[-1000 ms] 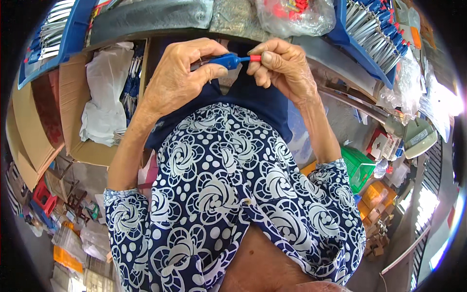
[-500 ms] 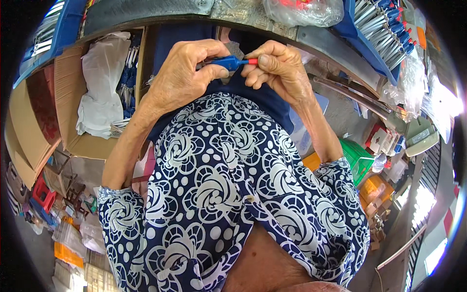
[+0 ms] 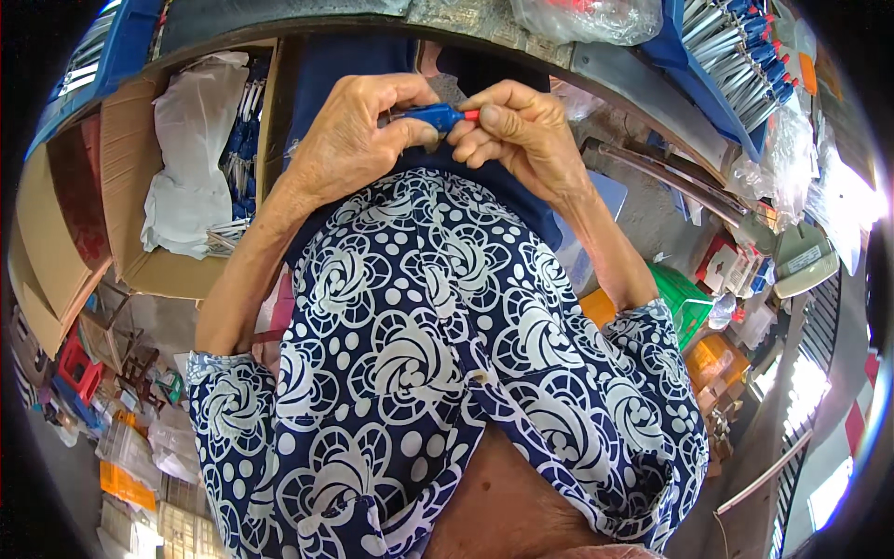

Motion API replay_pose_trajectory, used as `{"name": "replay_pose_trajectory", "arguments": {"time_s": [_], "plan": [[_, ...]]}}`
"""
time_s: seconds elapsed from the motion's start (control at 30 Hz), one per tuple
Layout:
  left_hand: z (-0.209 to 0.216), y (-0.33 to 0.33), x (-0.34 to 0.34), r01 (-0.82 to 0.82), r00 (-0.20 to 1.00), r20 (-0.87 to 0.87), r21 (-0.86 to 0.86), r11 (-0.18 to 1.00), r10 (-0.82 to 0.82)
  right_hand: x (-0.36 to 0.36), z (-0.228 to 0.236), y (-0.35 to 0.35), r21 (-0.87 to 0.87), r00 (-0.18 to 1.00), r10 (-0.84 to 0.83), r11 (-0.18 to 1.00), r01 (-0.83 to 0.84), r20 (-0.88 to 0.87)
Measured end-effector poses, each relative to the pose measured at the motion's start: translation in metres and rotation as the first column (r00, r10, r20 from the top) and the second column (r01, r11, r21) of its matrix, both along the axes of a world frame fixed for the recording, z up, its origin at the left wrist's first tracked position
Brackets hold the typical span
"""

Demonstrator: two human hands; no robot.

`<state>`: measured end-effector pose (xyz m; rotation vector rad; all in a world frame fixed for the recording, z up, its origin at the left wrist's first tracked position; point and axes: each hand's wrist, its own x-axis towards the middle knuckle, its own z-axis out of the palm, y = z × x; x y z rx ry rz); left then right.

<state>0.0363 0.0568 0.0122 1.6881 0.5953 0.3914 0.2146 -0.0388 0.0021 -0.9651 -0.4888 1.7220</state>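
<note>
Up over the bench edge, a small blue-handled tool (image 3: 434, 116) lies level between my hands. My left hand (image 3: 346, 140) is closed round its blue body, thumb below and fingers above. My right hand (image 3: 529, 135) pinches the red tip (image 3: 471, 115) at its right end between thumb and forefinger, the other fingers curled under. The tool's left end disappears inside my left palm, so its full shape is hidden. Similar pieces, metal rods with blue handles and red ends (image 3: 740, 61), fill a blue bin (image 3: 684, 70) at the upper right.
At left, an open cardboard box (image 3: 172, 279) holds a white sheet (image 3: 189, 168) and more blue-handled rods (image 3: 244, 154). The dark bench edge (image 3: 372, 30) runs across the top, with a clear plastic bag (image 3: 596, 20) on it. A green crate (image 3: 678, 303) stands on the floor at right.
My right hand has shifted slightly left, closer to my left hand, and less of the tool's narrow neck and red tip shows. My left hand keeps its hold.
</note>
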Motion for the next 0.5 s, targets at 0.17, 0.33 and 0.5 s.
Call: {"name": "replay_pose_trajectory", "arguments": {"time_s": [0.17,0.33,0.5], "plan": [[0.0,-0.002,-0.01,0.062,0.993,-0.09,-0.128,0.99,-0.074,-0.006,0.007,-0.008,-0.023,0.961,0.036,0.999,-0.03,0.274],[-0.001,-0.008,-0.019,0.114,0.982,-0.127,-0.177,0.978,-0.138,-0.014,0.013,-0.022,0.029,0.861,0.062,0.996,-0.089,0.506],[-0.01,-0.015,-0.023,0.124,0.986,-0.081,-0.208,0.97,-0.143,-0.024,0.018,-0.031,0.001,0.783,0.086,0.994,-0.11,0.616]]}}
